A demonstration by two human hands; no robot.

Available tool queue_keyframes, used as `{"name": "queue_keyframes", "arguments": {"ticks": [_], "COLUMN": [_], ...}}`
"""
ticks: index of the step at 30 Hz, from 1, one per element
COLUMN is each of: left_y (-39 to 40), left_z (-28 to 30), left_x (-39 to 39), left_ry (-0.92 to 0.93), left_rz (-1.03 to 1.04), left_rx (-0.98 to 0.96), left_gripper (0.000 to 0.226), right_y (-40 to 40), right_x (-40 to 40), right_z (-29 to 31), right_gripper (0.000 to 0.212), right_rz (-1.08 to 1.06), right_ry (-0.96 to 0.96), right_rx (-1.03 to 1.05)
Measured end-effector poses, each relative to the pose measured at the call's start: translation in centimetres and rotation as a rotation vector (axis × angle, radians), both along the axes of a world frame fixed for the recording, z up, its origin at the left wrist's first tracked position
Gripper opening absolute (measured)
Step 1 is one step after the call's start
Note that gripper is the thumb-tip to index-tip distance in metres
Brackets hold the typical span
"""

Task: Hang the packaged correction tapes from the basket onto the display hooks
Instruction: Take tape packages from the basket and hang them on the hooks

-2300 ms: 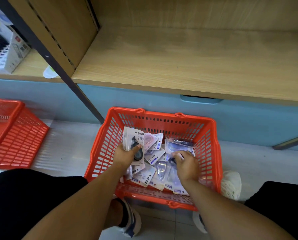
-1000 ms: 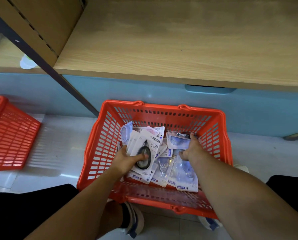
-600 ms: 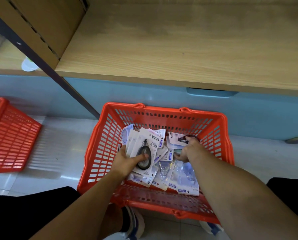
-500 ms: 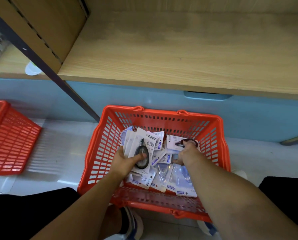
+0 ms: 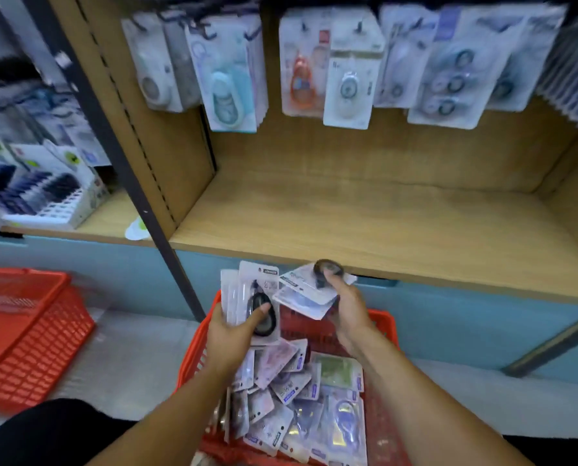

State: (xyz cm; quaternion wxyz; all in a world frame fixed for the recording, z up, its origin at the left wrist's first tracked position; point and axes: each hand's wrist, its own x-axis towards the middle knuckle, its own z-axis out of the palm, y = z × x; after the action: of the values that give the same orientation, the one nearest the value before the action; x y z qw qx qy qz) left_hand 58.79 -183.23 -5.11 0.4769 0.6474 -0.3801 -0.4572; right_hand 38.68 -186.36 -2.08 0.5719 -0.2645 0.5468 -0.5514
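- Head view, left hand [image 5: 228,334]: its grip is closed on a fanned stack of packs [image 5: 250,297], thumb pressed across the front pack's dark tape body. Judgement: the stack is held upright, top edges up, so the hang holes stay ready for the hooks.
- Head view, right hand [image 5: 346,306]: its grip pinches a second small bunch of packs [image 5: 306,290], fingers over a dark round tape at the top. The bunch lies tilted, just beside the left-hand stack; whether they touch cannot be told.
- Both hands are above the basket [image 5: 387,326], below the shelf [image 5: 348,216] edge. Judgement: packs are being gathered for transfer; none of those held is hung yet.
- The basket holds many loose packs [image 5: 297,398], overlapping at all angles.
- The hooks [image 5: 358,26] sit at the top of the bay; carded goods [image 5: 348,82] hang there in rows above the shelf.
- Another red basket [image 5: 28,338] stands on the floor to the left.
- Boxes [image 5: 39,193] stand in the neighbouring bay.
- Writing: a dark label strip shows on the front pack's top corner and blue strips on basket packs; motion blur leaves no brand or wording legible.
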Motion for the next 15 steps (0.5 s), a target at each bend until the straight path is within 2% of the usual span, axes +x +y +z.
{"name": "queue_keyframes", "arguments": {"ticks": [2,5,7,10,15], "left_y": [-1.5,-2.5,-2.8,-3.8,-5.5], "left_z": [4.3,9.6,11.9,14.0,15.0], "left_x": [-0.9,-2.0,-2.7,-3.2,-4.7], "left_ry": [0.079,0.197,0.237,0.304,0.353], "left_rz": [-0.036,-0.132,-0.181,-0.211,-0.284], "left_rx": [-0.038,-0.069,-0.113,-0.100,-0.063], "left_gripper": [0.047,0.025,0.022,0.060,0.074], "right_y": [-0.5,0.1,0.5,0.2,-0.8], "right_x": [-0.2,-0.5,-0.8,-2.0,-3.2], "right_z": [5.5,11.8,14.4,17.0,17.8], "right_gripper": [0.026,0.016,0.014,0.013,0.021], "right_rz": [0.102,0.204,0.251,0.238,0.174], "right_ry": [-0.003,0.064,0.096,0.072,0.124], "right_rx": [-0.078,-0.148,-0.191,-0.236,-0.292]}}
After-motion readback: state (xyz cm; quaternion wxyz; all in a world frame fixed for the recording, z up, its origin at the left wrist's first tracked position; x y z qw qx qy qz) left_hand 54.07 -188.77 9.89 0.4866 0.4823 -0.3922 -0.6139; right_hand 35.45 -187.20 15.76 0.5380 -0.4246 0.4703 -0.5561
